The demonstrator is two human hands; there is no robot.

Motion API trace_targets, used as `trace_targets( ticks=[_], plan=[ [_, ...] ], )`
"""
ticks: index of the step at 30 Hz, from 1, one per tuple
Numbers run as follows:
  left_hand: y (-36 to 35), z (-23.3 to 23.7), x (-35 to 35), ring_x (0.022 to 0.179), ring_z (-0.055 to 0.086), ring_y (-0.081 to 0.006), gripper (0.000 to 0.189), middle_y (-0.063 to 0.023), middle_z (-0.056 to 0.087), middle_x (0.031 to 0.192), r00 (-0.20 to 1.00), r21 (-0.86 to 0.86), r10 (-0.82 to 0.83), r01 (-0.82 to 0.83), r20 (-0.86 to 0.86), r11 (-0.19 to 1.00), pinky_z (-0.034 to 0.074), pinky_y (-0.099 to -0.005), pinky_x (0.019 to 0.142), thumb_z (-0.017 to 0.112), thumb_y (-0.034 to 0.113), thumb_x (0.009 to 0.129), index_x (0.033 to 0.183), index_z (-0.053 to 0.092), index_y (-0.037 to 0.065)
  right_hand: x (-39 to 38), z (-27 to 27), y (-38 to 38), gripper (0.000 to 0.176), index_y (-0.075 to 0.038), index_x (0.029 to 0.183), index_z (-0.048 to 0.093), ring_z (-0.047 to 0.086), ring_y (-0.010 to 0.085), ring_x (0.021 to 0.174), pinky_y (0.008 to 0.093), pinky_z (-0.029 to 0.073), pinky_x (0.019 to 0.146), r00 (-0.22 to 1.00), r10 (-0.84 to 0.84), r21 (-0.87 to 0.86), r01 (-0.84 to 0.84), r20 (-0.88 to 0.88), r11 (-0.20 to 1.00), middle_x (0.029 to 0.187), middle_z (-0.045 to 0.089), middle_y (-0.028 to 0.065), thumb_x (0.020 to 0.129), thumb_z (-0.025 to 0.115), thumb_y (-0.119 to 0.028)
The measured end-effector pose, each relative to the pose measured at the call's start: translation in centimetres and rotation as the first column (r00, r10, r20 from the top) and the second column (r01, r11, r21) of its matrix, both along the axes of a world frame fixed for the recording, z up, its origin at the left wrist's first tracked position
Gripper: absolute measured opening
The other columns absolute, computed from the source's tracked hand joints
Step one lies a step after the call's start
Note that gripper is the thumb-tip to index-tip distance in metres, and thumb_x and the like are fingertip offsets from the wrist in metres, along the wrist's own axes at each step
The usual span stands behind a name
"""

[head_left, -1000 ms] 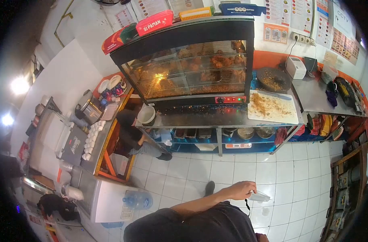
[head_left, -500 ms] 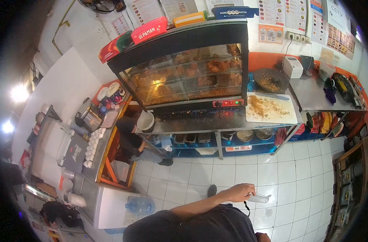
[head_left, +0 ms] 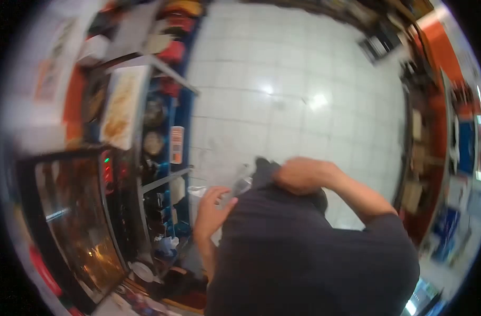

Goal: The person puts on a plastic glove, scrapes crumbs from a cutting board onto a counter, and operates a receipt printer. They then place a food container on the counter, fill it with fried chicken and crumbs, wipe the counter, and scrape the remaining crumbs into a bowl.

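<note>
At the left side of my body is my left hand [head_left: 214, 208], its fingers curved around part of a see-through plastic item [head_left: 242, 185]. The clear plastic is blurred, so its exact kind does not show. My right hand [head_left: 302, 175] is in front of my dark shirt [head_left: 303, 247], bent down at the wrist. Motion smears its fingers, and the fingertips are hidden against the dark clothing.
To the left stands a glass food warmer [head_left: 77, 226], with a white cutting board [head_left: 125, 108] covered in crumbs beyond it. Bowls and a scale [head_left: 177, 145] sit on the blue shelf below. White floor tiles [head_left: 282, 73] stretch ahead; shelving [head_left: 417, 158] lines the right.
The view has swung to the right, so the food warmer is now at the left. My left hand has moved from across my body to its left side. My right hand has come up into view.
</note>
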State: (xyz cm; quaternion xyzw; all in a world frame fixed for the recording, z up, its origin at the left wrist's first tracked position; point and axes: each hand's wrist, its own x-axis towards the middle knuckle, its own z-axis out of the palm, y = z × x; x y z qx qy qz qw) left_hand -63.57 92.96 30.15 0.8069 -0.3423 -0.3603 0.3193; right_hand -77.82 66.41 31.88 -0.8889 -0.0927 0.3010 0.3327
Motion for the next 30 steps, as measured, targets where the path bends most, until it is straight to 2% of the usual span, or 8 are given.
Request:
trace_targets(
  ticks=[2,3,5,10,14,17,23,30],
  plan=[
    [-0.9,1.0,-0.7,0.086,0.058,-0.0184,0.031,-0.0078,0.064,0.103,0.996,0.008,-0.071,0.071,-0.057,0.997,0.046,-0.0295,0.073,0.074,0.015,0.079,0.107,0.066,0.004,-1.2,0.7,0.6,0.014,0.002,0.081,0.058,0.064,0.0348,0.074,0.0432,0.050,0.063,0.986,-0.007,0.002,0.007,0.165,1.000,0.079,0.062,0.0175,0.082,0.052,-0.011],
    [-1.2,1.4,-1.0,0.086,0.058,-0.0198,0.032,-0.0085,0.064,0.103,0.995,0.007,-0.093,0.093,-0.035,0.996,0.046,-0.0290,0.072,0.074,0.011,0.077,0.107,0.066,0.004,-1.8,0.6,1.2,0.014,0.002,0.081,0.058,0.064,0.0348,0.074,0.0432,0.050,0.063,0.989,-0.051,0.034,0.047,0.136,0.998,0.079,0.062,0.0175,0.082,0.052,-0.011],
    [-2.3,2.6,-0.5,0.087,0.059,-0.0204,0.033,-0.0090,0.064,0.103,0.988,0.044,-0.152,0.153,-0.036,0.987,0.046,-0.0290,0.072,0.075,0.009,0.075,0.107,0.066,0.004,-2.2,0.8,1.1,0.014,0.002,0.081,0.058,0.065,0.0310,0.076,0.0400,0.051,0.062,0.940,-0.028,0.037,0.017,0.339,0.999,0.081,0.062,0.0162,0.082,0.052,-0.011],
    [-5.5,3.2,-0.3,0.092,0.061,-0.0242,0.038,-0.0108,0.063,0.102,0.934,-0.062,-0.356,0.357,0.030,0.932,0.047,-0.0301,0.073,0.074,-0.001,0.066,0.103,0.065,0.001,-1.4,1.6,2.1,0.016,0.002,0.073,0.059,0.065,0.0280,0.066,0.0377,0.050,0.055,0.904,-0.019,0.030,0.007,0.427,1.000,0.074,0.062,0.0146,0.081,0.054,-0.012],
    [-5.5,2.8,-0.5,0.082,0.063,-0.0256,0.024,-0.0114,0.063,0.090,0.877,-0.053,-0.470,0.477,0.106,0.878,0.048,-0.0324,0.070,0.070,-0.007,0.069,0.092,0.065,-0.001,-1.0,1.1,2.1,0.019,-0.001,0.064,0.061,0.064,0.0269,0.059,0.0365,0.048,0.050,0.882,-0.027,0.089,-0.017,0.470,0.996,0.067,0.062,0.0129,0.079,0.055,-0.012],
    [-5.1,3.3,-1.2,0.079,0.064,-0.0281,0.019,-0.0124,0.063,0.084,0.932,-0.066,-0.361,0.362,0.025,0.930,0.049,-0.0324,0.069,0.067,-0.010,0.070,0.087,0.064,-0.002,-1.3,0.7,2.2,0.018,-0.002,0.064,0.062,0.065,0.0276,0.062,0.0369,0.049,0.051,0.871,-0.019,0.065,-0.014,0.491,0.998,0.067,0.064,0.0135,0.078,0.055,-0.012],
    [-4.8,3.3,-1.2,0.078,0.063,-0.0287,0.018,-0.0134,0.063,0.085,0.921,-0.049,-0.387,0.389,0.052,0.920,0.048,-0.0327,0.068,0.067,-0.009,0.072,0.088,0.065,-0.002,-0.9,1.4,1.9,0.016,0.000,0.064,0.062,0.065,0.0299,0.063,0.0386,0.049,0.052,0.930,-0.015,0.098,-0.023,0.368,0.995,0.067,0.064,0.0154,0.074,0.058,-0.011],
    [-4.3,3.1,-1.5,0.078,0.063,-0.0289,0.017,-0.0132,0.063,0.085,0.931,-0.034,-0.362,0.364,0.051,0.931,0.048,-0.0332,0.068,0.067,-0.009,0.072,0.088,0.065,-0.003,-1.0,1.4,1.9,0.014,0.000,0.062,0.062,0.065,0.0299,0.061,0.0390,0.048,0.051,0.930,-0.009,0.101,-0.030,0.368,0.994,0.064,0.063,0.0154,0.072,0.059,-0.009]
  ],
)
